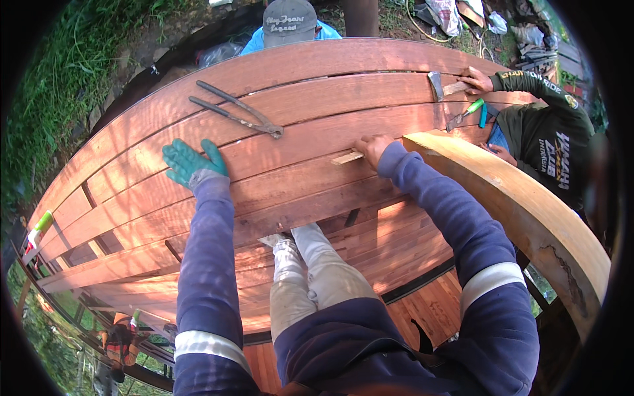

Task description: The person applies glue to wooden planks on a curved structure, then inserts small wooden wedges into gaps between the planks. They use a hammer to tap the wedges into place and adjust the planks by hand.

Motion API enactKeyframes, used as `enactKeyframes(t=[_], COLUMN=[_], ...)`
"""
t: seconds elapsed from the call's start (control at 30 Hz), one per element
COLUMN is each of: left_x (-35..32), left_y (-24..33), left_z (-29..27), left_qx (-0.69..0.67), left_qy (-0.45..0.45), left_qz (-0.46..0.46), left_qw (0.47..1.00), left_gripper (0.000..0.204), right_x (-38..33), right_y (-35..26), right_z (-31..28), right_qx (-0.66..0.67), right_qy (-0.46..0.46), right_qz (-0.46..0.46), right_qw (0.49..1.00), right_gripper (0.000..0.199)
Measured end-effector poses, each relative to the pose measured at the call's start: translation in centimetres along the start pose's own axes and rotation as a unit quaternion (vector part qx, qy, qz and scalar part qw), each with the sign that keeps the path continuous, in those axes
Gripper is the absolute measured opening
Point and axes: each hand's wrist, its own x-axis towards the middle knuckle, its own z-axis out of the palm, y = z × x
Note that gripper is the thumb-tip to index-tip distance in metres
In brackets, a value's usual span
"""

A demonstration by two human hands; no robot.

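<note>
My left hand (193,162), in a green work glove, lies flat with fingers spread on the reddish-brown wooden planks (284,168). My right hand (374,148) is bare, its fingers closed round one end of a small, thin piece of wood (347,158). The free end of that piece points left, over the plank surface beside a seam. Farther away, between my two hands, lie long-handled pincers (241,109) with black grips, their jaws toward the right. Neither hand touches them.
A thick, curved pale beam (508,198) rises close to my right forearm. At the right, a co-worker's hand (477,80) rests on a hatchet (436,86), near a green-handled scraper (465,113). Another person in a cap (289,23) is beyond the far edge. Gaps (109,241) open between planks at left.
</note>
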Motion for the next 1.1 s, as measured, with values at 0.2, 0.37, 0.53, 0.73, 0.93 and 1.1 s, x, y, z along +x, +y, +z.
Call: enactKeyframes(t=[0.2, 0.37, 0.53, 0.73, 0.93, 1.1], left_x=[0.1, -0.1, 0.0, 0.1, 0.3, 0.2], left_y=[-0.2, 0.0, 0.1, 0.2, 0.0, -0.3], left_z=[0.4, 0.2, 0.0, 0.0, 0.1, 0.5], left_qx=[-0.003, -0.022, -0.022, -0.014, -0.008, -0.013], left_qy=[0.003, -0.006, -0.013, -0.02, -0.053, -0.033], left_qz=[0.002, -0.001, -0.003, -0.004, -0.019, -0.008], left_qw=[1.0, 1.0, 1.0, 1.0, 0.998, 0.999], left_gripper=[0.077, 0.078, 0.079, 0.08, 0.082, 0.082], right_x=[0.5, 0.8, 0.8, 1.3, 1.4, 1.6], right_y=[-0.3, -0.3, -0.3, -1.1, -0.5, -1.4], right_z=[-0.1, -0.2, -0.4, -0.8, -1.0, 0.2], right_qx=[-0.002, -0.022, -0.026, -0.043, -0.002, -0.041], right_qy=[-0.031, -0.04, -0.042, -0.1, -0.076, -0.093], right_qz=[0.017, 0.029, 0.004, 0.033, -0.018, 0.049], right_qw=[0.999, 0.999, 0.999, 0.994, 0.997, 0.994], right_gripper=[0.024, 0.025, 0.028, 0.03, 0.029, 0.03])
